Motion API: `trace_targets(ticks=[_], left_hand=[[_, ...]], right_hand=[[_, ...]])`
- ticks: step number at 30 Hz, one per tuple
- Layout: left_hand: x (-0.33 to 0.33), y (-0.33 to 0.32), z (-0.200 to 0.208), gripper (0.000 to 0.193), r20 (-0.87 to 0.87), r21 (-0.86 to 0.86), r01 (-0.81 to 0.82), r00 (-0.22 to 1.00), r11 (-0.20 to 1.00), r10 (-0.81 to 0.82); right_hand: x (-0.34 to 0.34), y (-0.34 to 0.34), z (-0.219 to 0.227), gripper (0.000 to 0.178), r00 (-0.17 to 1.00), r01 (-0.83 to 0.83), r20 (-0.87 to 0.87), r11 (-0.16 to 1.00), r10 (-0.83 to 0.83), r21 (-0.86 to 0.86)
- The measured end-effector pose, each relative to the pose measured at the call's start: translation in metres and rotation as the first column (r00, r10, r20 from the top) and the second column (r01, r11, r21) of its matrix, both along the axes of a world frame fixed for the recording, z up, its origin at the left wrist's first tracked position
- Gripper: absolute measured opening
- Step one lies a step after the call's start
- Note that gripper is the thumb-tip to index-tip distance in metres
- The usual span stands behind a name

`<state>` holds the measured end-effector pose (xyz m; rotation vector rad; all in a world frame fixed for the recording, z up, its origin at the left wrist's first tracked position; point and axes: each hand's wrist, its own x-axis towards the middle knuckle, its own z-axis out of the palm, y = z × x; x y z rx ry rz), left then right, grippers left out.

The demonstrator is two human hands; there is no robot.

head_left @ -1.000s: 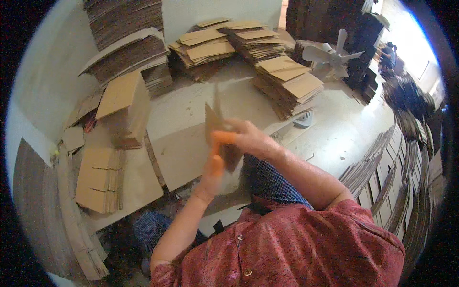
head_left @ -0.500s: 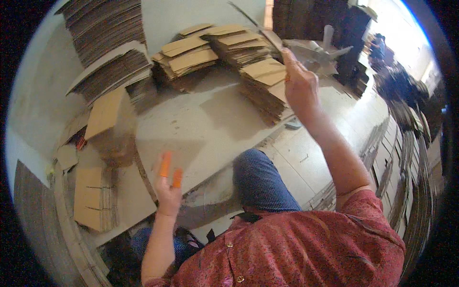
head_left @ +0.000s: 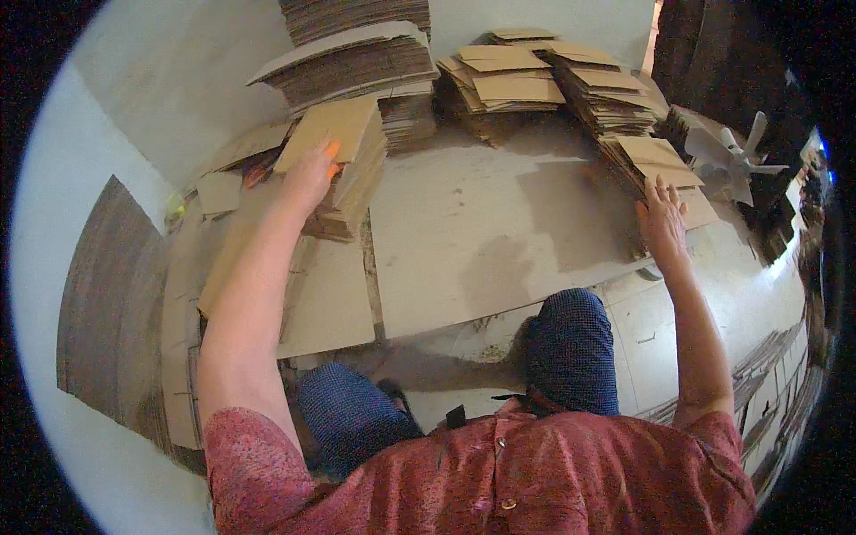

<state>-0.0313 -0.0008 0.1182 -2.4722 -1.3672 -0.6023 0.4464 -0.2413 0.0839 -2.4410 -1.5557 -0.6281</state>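
Observation:
My left hand [head_left: 308, 183], with orange covers on some fingers, is at the near end of a tan cardboard stack [head_left: 357, 174]. Its fingers are closed together at the edge of the top cardboard sheet [head_left: 334, 123], though part of the grip is hidden. My right hand [head_left: 663, 223] is open, fingers spread, palm down, against the near edge of another stack of cardboard sheets [head_left: 660, 160] at the right. It holds nothing I can see. Between the hands lies a pale, dusty board [head_left: 446, 241].
More cardboard stacks [head_left: 508, 80] stand along the back, with a taller pile [head_left: 352, 67] against the wall. A fan with pale blades [head_left: 736, 159] stands at the far right. Cardboard bundles [head_left: 771, 379] line the right floor, and a dark stack [head_left: 116, 312] leans at the left.
My right hand has come down from a raised hold on a thin flat sheet and is now empty by the right stack. My left hand has reached forward to the left stack. The view has shifted.

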Motion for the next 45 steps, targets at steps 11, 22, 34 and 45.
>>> trace_targets(ticks=[11,22,34,45], left_hand=[[-0.002,0.016,0.041,0.021,0.324,-0.344,0.060,0.944,0.937,0.058],[0.041,-0.193,-0.067,0.037,0.250,0.029,0.658,0.724,0.753,-0.643],[-0.155,-0.144,-0.067,0.047,-0.235,-0.341,-0.625,0.780,0.702,0.580],[-0.159,-0.132,-0.026,0.037,-0.137,-0.397,-0.574,0.808,0.716,0.573]], right_hand=[[-0.143,-0.009,-0.017,0.035,0.489,-0.605,-0.464,0.670,0.739,0.430],[-0.196,0.020,-0.014,0.027,-0.703,-0.063,-0.646,0.880,0.296,0.471],[-0.187,-0.024,-0.052,0.024,0.228,-0.432,-0.844,0.827,0.485,0.359],[-0.210,-0.031,-0.055,0.018,0.057,-0.416,-0.790,0.734,0.611,0.537]])
